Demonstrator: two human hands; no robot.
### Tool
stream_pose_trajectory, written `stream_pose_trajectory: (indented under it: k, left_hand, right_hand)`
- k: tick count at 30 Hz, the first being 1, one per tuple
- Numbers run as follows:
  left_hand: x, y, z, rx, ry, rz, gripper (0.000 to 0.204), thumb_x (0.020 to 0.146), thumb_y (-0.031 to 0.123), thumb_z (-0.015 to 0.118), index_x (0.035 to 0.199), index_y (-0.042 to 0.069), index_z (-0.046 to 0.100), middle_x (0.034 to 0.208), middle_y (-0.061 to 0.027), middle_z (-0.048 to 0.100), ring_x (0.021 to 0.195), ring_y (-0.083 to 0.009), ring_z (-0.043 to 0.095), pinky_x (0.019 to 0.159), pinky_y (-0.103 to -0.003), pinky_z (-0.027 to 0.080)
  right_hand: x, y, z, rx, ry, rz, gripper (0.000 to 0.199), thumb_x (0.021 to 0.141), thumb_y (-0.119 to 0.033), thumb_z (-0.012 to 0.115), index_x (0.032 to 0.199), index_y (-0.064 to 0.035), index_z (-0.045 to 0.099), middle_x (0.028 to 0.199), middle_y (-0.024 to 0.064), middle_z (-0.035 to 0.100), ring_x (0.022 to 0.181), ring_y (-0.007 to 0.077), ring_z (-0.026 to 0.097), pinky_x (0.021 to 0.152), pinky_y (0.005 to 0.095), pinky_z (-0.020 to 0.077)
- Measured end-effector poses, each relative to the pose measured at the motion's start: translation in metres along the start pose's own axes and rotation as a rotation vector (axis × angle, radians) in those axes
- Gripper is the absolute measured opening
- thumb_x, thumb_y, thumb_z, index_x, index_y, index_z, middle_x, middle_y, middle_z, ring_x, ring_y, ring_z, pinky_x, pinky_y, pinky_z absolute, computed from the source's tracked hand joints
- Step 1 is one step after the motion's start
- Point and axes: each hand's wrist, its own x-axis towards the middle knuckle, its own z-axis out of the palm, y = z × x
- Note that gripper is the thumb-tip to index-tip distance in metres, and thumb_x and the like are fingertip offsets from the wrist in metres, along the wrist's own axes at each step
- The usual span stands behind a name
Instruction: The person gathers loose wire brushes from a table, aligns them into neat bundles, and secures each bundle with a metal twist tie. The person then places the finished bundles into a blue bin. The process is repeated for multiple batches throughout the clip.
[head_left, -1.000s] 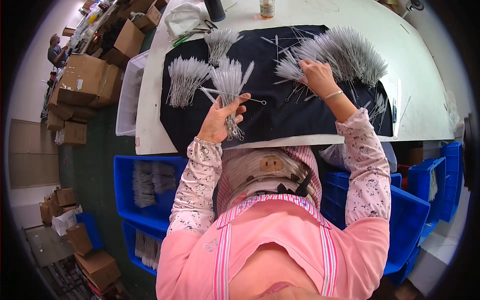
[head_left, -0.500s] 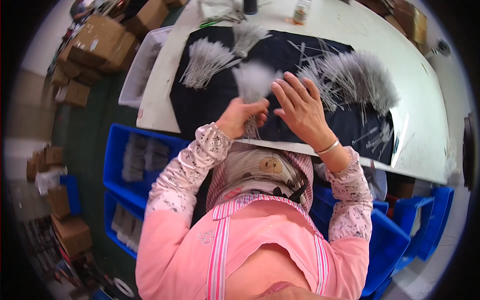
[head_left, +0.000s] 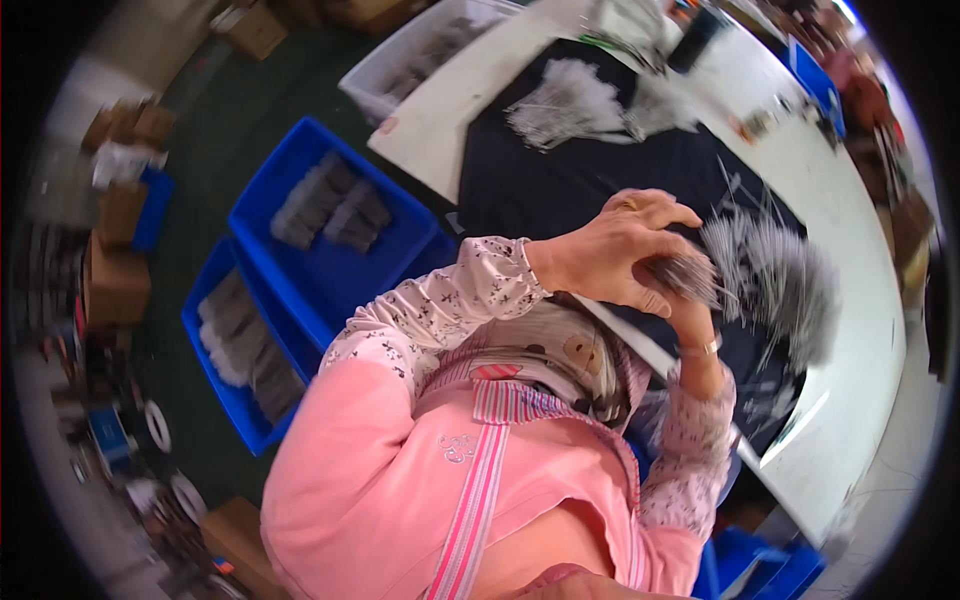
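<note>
Near the table's front edge, both of my hands are together at a bundle of thin wire brushes [head_left: 688,278] with grey bristles and wire stems. My right hand [head_left: 690,318] is closed on the bundle, most of its fingers hidden. My left hand [head_left: 615,248] arches beside and over it, thumb and fingers apart. To the right, a large heap of similar brushes [head_left: 785,285] lies on the dark cloth [head_left: 560,185]. Farther back on the cloth lie a pale bunch of brushes [head_left: 570,100] and a smaller bunch [head_left: 660,108].
Left of the table, a blue bin [head_left: 405,265] holds several brush bundles, and a second blue bin [head_left: 260,435] beside it holds more. A white tub [head_left: 365,95] stands at the table's far left. A dark cylinder [head_left: 697,40] stands on the white table [head_left: 430,140]; cardboard boxes [head_left: 120,275] sit farther left.
My view has turned left. The bundle, held upright in my left hand before, is now tilted between both hands, with the right hand closed on it and the left hand's fingers spread.
</note>
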Motion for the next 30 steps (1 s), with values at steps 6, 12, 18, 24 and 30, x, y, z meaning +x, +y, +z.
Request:
stream_pose_trajectory:
  k: [6, 12, 18, 24, 30]
  left_hand:
    - [0.018, -0.040, 0.008, -0.445, -0.051, -0.150, 0.010, 0.083, 0.013, 0.068, 0.090, 0.006, 0.065, 0.100, -0.0141, 0.067, 0.105, -0.0255, 0.060, 0.093, -0.039, 0.044]
    - [0.015, -0.058, 0.039, -0.918, -0.036, -0.257, 0.017, 0.087, 0.007, 0.064, 0.103, 0.002, 0.063, 0.096, -0.0044, 0.065, 0.088, -0.0113, 0.062, 0.078, -0.025, 0.050]
    - [-0.019, -0.127, 0.070, -0.829, -0.079, -0.423, 0.056, 0.094, 0.017, 0.050, 0.142, 0.005, 0.024, 0.143, -0.0108, 0.032, 0.133, -0.0201, 0.030, 0.108, -0.035, 0.028]
    - [-0.058, -0.133, 0.065, -0.130, -0.267, -0.275, 0.049, 0.092, 0.012, 0.051, 0.137, 0.006, 0.032, 0.136, -0.0132, 0.039, 0.130, -0.0221, 0.035, 0.107, -0.035, 0.030]
    - [-0.054, -0.123, 0.066, -0.293, -0.272, -0.295, 0.033, 0.083, 0.005, 0.063, 0.114, 0.004, 0.053, 0.112, -0.0101, 0.057, 0.108, -0.0241, 0.055, 0.089, -0.031, 0.045]
  right_hand:
    - [0.052, -0.065, -0.024, -0.433, -0.126, -0.321, 0.049, 0.074, -0.020, 0.074, 0.116, -0.0009, 0.059, 0.108, 0.0138, 0.063, 0.102, 0.0249, 0.057, 0.090, 0.0343, 0.0447]
    - [0.054, -0.144, -0.021, -0.667, 0.137, -0.716, 0.044, 0.086, -0.020, 0.053, 0.125, -0.0004, 0.053, 0.117, 0.0145, 0.061, 0.120, 0.0288, 0.050, 0.104, 0.0386, 0.0323]
    - [0.103, -0.054, 0.009, -1.000, -0.197, -0.601, 0.041, 0.088, -0.033, 0.056, 0.114, -0.0025, 0.056, 0.118, 0.0111, 0.059, 0.124, 0.0313, 0.045, 0.108, 0.0449, 0.0294]
    - [0.082, -0.046, 0.029, -0.975, -0.135, -0.575, 0.040, 0.078, -0.039, 0.064, 0.097, -0.0034, 0.057, 0.092, 0.0134, 0.061, 0.091, 0.0304, 0.060, 0.085, 0.0412, 0.0460]
    - [0.061, -0.036, 0.012, -1.109, -0.032, -0.916, 0.023, 0.074, -0.029, 0.067, 0.076, -0.0084, 0.057, 0.065, 0.0024, 0.049, 0.052, 0.0177, 0.054, 0.046, 0.0295, 0.0427]
